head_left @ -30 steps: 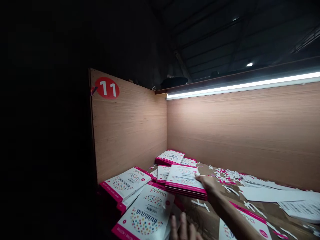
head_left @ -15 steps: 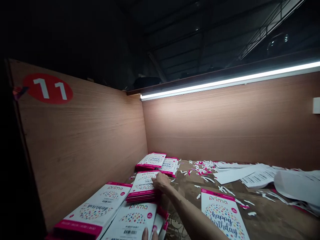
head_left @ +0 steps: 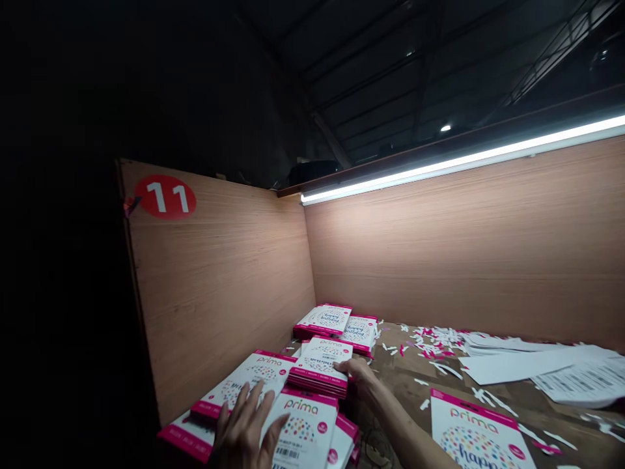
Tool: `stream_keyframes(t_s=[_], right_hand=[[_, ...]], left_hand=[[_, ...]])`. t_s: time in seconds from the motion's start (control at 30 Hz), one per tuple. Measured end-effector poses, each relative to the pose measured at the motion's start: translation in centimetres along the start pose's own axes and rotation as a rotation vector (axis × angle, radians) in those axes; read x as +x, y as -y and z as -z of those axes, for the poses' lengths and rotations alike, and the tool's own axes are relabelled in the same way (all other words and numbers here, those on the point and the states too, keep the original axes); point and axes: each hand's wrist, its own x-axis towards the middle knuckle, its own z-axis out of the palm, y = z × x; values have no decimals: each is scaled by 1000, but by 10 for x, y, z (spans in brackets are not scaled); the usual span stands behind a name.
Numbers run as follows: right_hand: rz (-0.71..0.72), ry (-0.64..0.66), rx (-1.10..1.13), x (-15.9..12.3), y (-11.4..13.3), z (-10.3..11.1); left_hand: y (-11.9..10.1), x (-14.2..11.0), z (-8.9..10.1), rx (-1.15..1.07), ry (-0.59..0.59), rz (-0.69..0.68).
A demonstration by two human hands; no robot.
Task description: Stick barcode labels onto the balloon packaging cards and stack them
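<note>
Several stacks of white and pink "prima" balloon packs lie in the left corner of a wooden booth. My right hand (head_left: 360,376) reaches forward and its fingers press against the right side of one small stack (head_left: 319,367). My left hand (head_left: 243,425) lies flat with fingers spread on the nearer packs (head_left: 254,385) at the lower left. Another pack (head_left: 305,423) lies just right of that hand. Two more stacks (head_left: 325,320) sit farther back near the corner.
A wooden side wall (head_left: 219,273) with a red "11" sticker (head_left: 165,197) stands on the left, a back wall with a light strip (head_left: 459,163) behind. Paper scraps (head_left: 430,342), white sheets (head_left: 527,365) and one pack (head_left: 481,436) lie on the right.
My left hand has come up into view and spread flat on the near packs. My right hand has stayed at the small stack. The camera swung a little to the left.
</note>
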Motion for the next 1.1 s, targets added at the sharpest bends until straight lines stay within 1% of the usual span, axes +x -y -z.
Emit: stream_keyframes(t_s=[0.07, 0.13, 0.17, 0.23, 0.33, 0.43, 0.53, 0.63, 0.7, 0.73, 0.8, 0.87, 0.9, 0.93, 1.0, 1.03, 1.1], right_hand=[[-62, -5, 29, -4, -1, 3], [-93, 6, 64, -9, 0, 7], [-101, 13, 79, -11, 1, 10], [-108, 25, 104, -16, 4, 16], [-119, 41, 116, -22, 14, 34], [-136, 65, 99, -30, 28, 66], [-115, 58, 74, -38, 40, 103], [-118, 45, 49, -46, 39, 129], [-154, 53, 38, -51, 31, 137], [-169, 61, 39, -55, 26, 138], [-190, 82, 49, -62, 16, 138], [-208, 113, 59, -70, 9, 136], [-214, 128, 63, -73, 6, 136], [-219, 141, 64, -75, 5, 137], [-230, 162, 61, -76, 3, 139], [-240, 169, 53, -76, 2, 140], [-268, 177, 24, -75, 0, 142]], left_hand=[[12, 15, -2, -57, 253, 124], [17, 23, -4, -91, 460, 205], [18, 25, -5, -104, 526, 210], [17, 25, -5, -109, 596, 194], [16, 22, -3, -99, 643, 169], [18, 20, -2, -91, 659, 152], [23, 17, -3, -106, 625, 142], [27, 10, -2, -144, 554, 170], [26, 4, 3, -159, 495, 156], [23, 1, 7, -170, 470, 114], [15, -6, 17, -219, 443, -42], [5, -12, 28, -295, 500, -223], [0, -14, 32, -332, 560, -293], [-4, -16, 36, -365, 625, -332], [-10, -19, 41, -414, 727, -322], [-11, -20, 42, -426, 745, -288], [-13, -21, 43, -424, 725, -197]])
